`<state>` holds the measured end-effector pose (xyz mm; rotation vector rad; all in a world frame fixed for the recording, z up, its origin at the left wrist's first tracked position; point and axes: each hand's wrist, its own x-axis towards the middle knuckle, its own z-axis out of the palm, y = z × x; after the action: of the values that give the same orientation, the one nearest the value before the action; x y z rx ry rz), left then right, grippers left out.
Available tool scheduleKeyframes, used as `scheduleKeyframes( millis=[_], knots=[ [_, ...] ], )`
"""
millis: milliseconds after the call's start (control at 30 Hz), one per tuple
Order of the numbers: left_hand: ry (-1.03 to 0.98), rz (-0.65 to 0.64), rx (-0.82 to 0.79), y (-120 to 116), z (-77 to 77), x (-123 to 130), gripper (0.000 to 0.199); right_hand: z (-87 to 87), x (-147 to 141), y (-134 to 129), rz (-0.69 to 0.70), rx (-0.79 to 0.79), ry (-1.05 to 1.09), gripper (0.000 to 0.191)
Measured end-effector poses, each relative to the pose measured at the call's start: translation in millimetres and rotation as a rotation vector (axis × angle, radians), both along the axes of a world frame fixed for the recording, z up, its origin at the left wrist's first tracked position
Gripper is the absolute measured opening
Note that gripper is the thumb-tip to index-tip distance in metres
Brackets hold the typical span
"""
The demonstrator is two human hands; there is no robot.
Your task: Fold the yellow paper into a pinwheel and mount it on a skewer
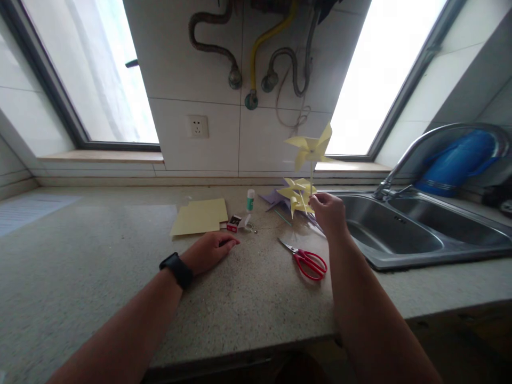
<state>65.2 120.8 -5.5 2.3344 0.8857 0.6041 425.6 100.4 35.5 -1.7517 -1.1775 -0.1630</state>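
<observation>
A yellow paper pinwheel (311, 149) stands upright on a thin stick, whose lower part is pinched in my right hand (328, 212). Just behind and left of that hand lie more yellow pinwheels (296, 196) and purple paper pieces (273, 198). My left hand (210, 250), a dark band on its wrist, rests on the counter with its fingers loosely together and nothing visible in them. Near its fingertips is a small open red box (234, 223). Yellow paper sheets (196, 220) lie behind it. Red-handled scissors (310, 263) lie between my arms.
A glue stick (250, 200) stands upright behind the red box. At the right, a double steel sink (394, 226) with a curved faucet (416, 146) is set into the speckled counter (240, 309). White sheets (36, 208) lie far left. Hoses hang on the tiled wall.
</observation>
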Motion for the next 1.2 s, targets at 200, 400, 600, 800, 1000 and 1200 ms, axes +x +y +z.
scheduleKeyframes(
  millis=[200, 400, 600, 800, 1000, 1200],
  knots=[
    [-0.007, -0.001, -0.005, 1, -2.9, 0, 0.031, -13.7, 42, 0, -0.004, -0.247, 0.010, 0.027],
    [-0.012, -0.009, -0.014, 3, -5.8, -2, 0.031, -30.6, 55, 10, 0.033, -0.403, 0.021, 0.032],
    [-0.010, -0.005, -0.016, 2, -4.0, -1, 0.031, -37.0, 57, 13, 0.044, -0.452, 0.000, 0.032],
    [-0.017, -0.003, -0.011, 3, -5.3, -1, 0.031, -38.9, 59, 14, 0.009, -0.493, -0.023, 0.032],
    [-0.017, -0.007, -0.009, 4, -6.3, -1, 0.031, -40.7, 59, 15, -0.031, -0.548, -0.027, 0.032],
    [-0.010, -0.004, -0.017, 3, -5.0, -1, 0.031, -39.0, 57, 13, -0.076, -0.587, -0.032, 0.032]
  ],
)
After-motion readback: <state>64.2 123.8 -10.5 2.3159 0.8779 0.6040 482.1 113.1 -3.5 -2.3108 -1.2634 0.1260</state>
